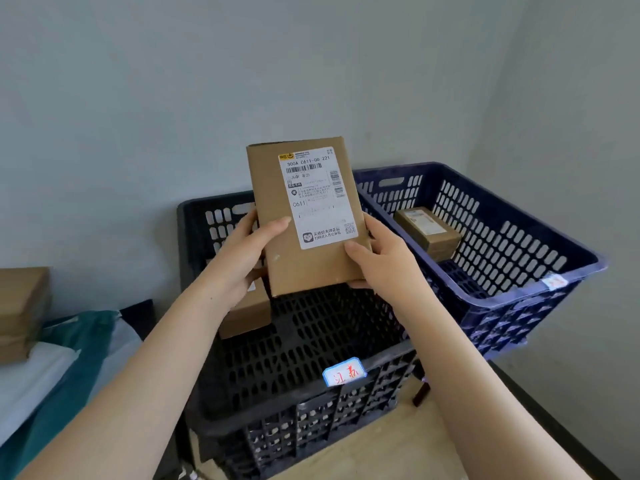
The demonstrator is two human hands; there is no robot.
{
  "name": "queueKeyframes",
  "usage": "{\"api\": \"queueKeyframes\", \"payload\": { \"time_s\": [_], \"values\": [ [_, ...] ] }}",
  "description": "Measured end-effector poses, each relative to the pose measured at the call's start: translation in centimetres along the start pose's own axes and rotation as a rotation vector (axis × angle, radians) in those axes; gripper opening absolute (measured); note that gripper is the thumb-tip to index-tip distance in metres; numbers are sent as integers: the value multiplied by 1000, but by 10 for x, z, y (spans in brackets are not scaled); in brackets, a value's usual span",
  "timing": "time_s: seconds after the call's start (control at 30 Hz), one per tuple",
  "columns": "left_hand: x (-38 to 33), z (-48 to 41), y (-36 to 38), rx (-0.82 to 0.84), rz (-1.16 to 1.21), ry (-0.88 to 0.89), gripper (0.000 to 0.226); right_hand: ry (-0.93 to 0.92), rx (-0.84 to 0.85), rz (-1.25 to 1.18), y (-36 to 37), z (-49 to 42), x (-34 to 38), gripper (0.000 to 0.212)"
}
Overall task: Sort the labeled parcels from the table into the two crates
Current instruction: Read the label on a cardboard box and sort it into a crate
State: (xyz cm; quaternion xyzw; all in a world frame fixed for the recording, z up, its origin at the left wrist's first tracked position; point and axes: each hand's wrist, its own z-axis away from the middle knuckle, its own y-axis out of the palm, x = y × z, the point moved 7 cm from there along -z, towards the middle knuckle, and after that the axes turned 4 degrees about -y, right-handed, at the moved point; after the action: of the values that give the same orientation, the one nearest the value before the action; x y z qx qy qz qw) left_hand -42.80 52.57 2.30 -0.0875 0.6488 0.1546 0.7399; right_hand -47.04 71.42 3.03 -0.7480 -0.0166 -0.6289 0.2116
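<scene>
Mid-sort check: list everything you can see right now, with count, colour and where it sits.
held parcel: one, brown cardboard with white shipping label, upright above the black crate
black crate: one, black, centre
crate tag: one, white with blue edge and red writing, black crate's front rim
parcel in black crate: one, brown, inside at left, partly hidden
blue crate: one, dark blue, right of the black crate
parcel in blue crate: one, brown, labelled, inside
stacked parcels: count unclear, brown, far left
poly mailers: count unclear, teal and white, lower left
left hand: grips the held parcel's left edge
right hand: grips its right edge
</scene>
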Motion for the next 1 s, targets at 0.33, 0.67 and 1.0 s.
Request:
{"api": "queueKeyframes", "payload": {
  "time_s": [0.33, 0.67, 1.0],
  "values": [
    [16, -120, -15, -31, -102, -77, 47, 53, 128, 137, 28, -118, -37, 76],
    [80, -180, -31, -46, -296, -365, 45, 257, 268, 186, 64, -164, -104, 59],
    [124, -183, -20, -71, -458, -435, 50, 424, 406, 296, 83, -180, -160, 57]
  ]
}}
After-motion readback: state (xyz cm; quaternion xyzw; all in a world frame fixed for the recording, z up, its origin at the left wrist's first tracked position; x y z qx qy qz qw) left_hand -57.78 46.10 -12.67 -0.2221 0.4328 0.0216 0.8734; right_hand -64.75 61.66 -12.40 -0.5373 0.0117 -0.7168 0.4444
